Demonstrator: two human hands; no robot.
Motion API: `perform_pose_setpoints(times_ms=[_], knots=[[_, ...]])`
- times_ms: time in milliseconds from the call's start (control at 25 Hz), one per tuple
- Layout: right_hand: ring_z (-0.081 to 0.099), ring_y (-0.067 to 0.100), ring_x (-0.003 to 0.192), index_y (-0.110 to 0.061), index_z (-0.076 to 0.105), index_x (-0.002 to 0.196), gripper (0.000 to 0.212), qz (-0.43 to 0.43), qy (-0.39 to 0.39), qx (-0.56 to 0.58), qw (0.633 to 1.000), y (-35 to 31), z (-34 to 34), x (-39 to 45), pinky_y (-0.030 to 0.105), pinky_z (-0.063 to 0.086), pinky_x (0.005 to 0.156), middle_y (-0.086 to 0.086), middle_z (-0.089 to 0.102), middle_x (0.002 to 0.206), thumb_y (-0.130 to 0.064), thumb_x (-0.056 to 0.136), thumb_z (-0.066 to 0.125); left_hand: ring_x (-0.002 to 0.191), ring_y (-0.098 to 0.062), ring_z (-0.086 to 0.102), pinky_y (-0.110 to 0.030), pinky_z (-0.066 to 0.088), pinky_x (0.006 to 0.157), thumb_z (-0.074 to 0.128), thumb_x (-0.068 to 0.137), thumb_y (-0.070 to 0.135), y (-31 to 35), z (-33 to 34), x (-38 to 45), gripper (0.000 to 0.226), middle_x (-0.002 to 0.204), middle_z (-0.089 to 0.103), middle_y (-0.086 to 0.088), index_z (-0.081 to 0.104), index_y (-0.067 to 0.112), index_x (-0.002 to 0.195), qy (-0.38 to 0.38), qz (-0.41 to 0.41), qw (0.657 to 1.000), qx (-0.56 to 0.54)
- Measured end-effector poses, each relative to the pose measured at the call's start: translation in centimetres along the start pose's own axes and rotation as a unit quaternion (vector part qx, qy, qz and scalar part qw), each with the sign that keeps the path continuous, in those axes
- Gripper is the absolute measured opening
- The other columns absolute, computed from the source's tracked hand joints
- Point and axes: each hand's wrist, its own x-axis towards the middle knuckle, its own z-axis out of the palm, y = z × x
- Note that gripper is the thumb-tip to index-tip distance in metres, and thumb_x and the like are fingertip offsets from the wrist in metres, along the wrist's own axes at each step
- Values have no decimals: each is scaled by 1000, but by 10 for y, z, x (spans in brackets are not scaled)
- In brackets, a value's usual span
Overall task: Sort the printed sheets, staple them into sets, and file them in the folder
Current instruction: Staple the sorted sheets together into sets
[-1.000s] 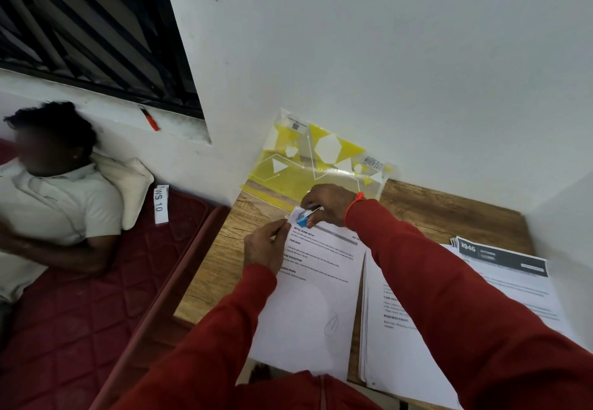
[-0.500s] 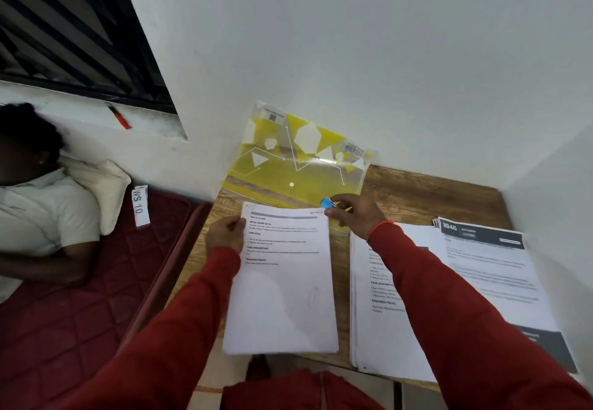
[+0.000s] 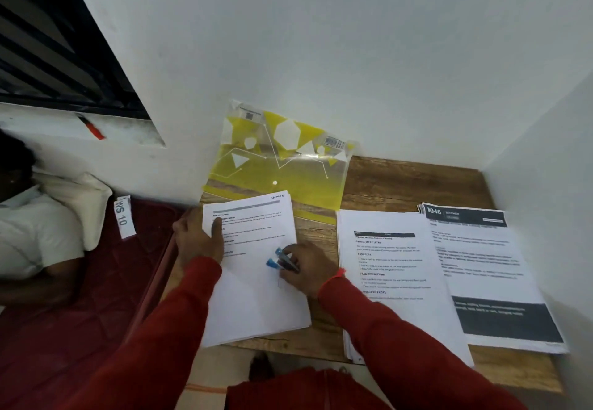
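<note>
A set of printed sheets [image 3: 256, 297] lies on the left part of the wooden table [image 3: 401, 182]. My left hand [image 3: 199, 239] grips its upper left edge, thumb on top of the page. My right hand [image 3: 308, 268] rests on the middle of that set and holds a small blue and dark stapler [image 3: 280, 260]. A yellow see-through folder [image 3: 282, 165] leans against the wall behind the set, its lower edge on the table. Two more stacks lie to the right: a white pile [image 3: 394, 281] and a pile with a dark header [image 3: 481, 268].
White walls close the table in at the back and on the right. Left of the table is a red mattress [image 3: 64, 329] where a person in a white shirt [image 3: 29, 236] lies by a pillow. A "WS 10" label [image 3: 123, 217] sits near them.
My right hand has come back from the folder's edge with the stapler and now rests on the middle of the set. My left hand has shifted to the set's upper left edge.
</note>
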Motion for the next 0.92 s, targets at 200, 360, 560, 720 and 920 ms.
perform_pose_setpoints(times_ms=[200, 360, 560, 720, 920], knots=[[53, 35, 110, -7, 50, 129, 48, -30, -24, -138, 990, -25, 48, 7, 40, 45, 88, 18, 52, 121, -30, 89, 62, 110, -22, 55, -28, 40, 94, 64, 91, 28, 34, 0, -60, 31, 119, 50, -7, 63, 22, 121, -50, 53, 993, -93], [54, 32, 111, -6, 53, 131, 54, 0, -19, -36, 999, -19, 38, 4, 37, 44, 93, 17, 54, 123, -42, 91, 60, 98, -16, 58, -32, 49, 90, 62, 93, 22, 43, 9, -75, 18, 106, 64, -1, 69, 19, 109, -85, 100, 987, -93], [60, 34, 100, -2, 65, 114, 38, 99, 247, 65, 962, 59, -30, -35, 43, 48, 93, 19, 63, 106, -21, 88, 46, 85, -4, 67, -31, 54, 86, 52, 98, 16, 82, 27, -105, 21, 103, 70, 4, 65, 22, 113, -236, 50, 950, -199], [48, 44, 108, -8, 54, 130, 55, 322, 300, -58, 896, 124, -82, -93, 50, 43, 90, 23, 51, 119, -37, 84, 51, 115, -14, 51, -19, 36, 95, 52, 98, 14, 132, 56, -143, 38, 130, 52, 3, 51, 6, 135, -372, 80, 914, -141], [36, 40, 127, -11, 33, 143, 67, 454, 184, -33, 871, 160, -95, -132, 50, 33, 105, 19, 37, 139, -41, 88, 59, 124, -29, 52, -48, 43, 105, 61, 69, 50, 150, 109, -158, 83, 137, 53, -8, 37, 12, 139, -370, -35, 915, -155]])
